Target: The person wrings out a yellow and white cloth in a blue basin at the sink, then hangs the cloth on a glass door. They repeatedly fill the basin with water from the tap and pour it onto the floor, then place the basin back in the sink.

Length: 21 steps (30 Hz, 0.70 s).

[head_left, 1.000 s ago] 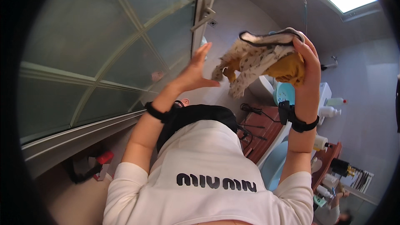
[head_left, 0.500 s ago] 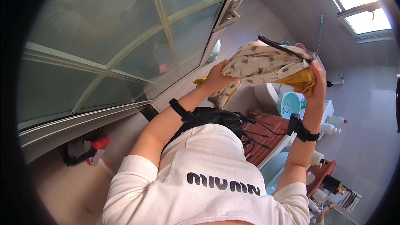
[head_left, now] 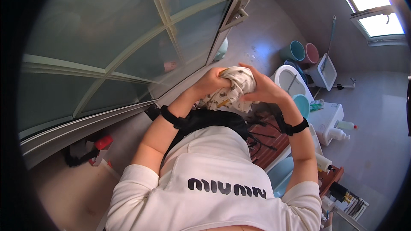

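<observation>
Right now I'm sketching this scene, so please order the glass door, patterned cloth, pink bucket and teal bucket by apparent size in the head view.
1. Glass door
2. Patterned cloth
3. Teal bucket and pink bucket: too close to rank.

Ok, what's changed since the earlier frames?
The left hand, empty a second ago, now grips the patterned cloth, which has come left, toward the body, and gone from spread to bunched. The right hand moved left too, now open at the cloth's right side. The glass door and turquoise basin stayed put.
</observation>
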Each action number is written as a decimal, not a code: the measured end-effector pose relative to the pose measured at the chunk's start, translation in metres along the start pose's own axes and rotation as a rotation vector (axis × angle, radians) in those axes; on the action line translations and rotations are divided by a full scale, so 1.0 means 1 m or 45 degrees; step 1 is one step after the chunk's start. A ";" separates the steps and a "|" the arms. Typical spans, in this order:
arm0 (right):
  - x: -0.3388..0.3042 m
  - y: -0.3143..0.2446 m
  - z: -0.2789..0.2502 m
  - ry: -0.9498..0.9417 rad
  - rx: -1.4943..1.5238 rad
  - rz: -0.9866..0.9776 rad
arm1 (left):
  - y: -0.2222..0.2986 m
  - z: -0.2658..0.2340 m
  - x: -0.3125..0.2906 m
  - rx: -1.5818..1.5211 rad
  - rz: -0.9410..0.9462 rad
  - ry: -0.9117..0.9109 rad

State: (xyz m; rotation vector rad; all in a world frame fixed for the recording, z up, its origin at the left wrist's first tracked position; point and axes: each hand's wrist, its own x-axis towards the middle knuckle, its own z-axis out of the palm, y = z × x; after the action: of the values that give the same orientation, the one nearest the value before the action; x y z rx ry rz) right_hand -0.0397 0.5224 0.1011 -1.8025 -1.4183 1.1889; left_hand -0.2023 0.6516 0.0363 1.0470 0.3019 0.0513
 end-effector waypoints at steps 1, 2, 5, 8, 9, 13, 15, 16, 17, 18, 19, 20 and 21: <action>0.002 -0.004 -0.001 -0.022 -0.023 0.046 | 0.001 -0.004 0.000 0.050 0.009 -0.017; 0.004 -0.007 -0.003 -0.043 -0.054 0.112 | 0.001 -0.006 0.000 0.101 0.018 -0.033; 0.011 -0.017 -0.010 0.021 -0.056 0.078 | -0.001 -0.013 -0.002 0.266 0.092 0.030; 0.022 -0.027 -0.019 0.037 -0.012 0.009 | 0.000 -0.026 -0.006 0.157 0.121 -0.053; 0.028 -0.030 -0.021 0.062 0.021 0.010 | -0.001 -0.031 -0.006 0.308 0.201 -0.011; 0.057 -0.040 -0.024 0.117 0.310 -0.063 | -0.010 -0.044 0.003 0.504 0.458 0.285; 0.072 -0.042 -0.023 0.121 0.370 -0.055 | -0.014 -0.050 0.016 0.499 0.600 0.607; 0.079 -0.043 -0.022 0.128 0.410 -0.054 | -0.017 -0.053 0.022 0.327 0.608 0.696; 0.086 -0.043 -0.023 0.128 0.453 -0.097 | -0.018 -0.055 0.028 0.151 0.587 0.790; 0.093 -0.042 -0.022 0.118 0.493 -0.086 | -0.020 -0.056 0.032 -0.027 0.562 0.880; 0.099 -0.041 -0.022 0.127 0.514 -0.081 | -0.021 -0.057 0.037 -0.014 0.581 0.901; 0.104 -0.040 -0.022 0.136 0.537 -0.085 | -0.023 -0.056 0.039 0.001 0.599 0.923; 0.108 -0.038 -0.023 0.151 0.557 -0.062 | -0.024 -0.056 0.042 0.012 0.644 0.928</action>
State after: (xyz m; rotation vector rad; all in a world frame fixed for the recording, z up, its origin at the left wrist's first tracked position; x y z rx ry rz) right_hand -0.0317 0.6386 0.1107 -1.4971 -1.0308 1.2315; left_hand -0.1791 0.6944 -0.0193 1.0643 0.6858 0.9000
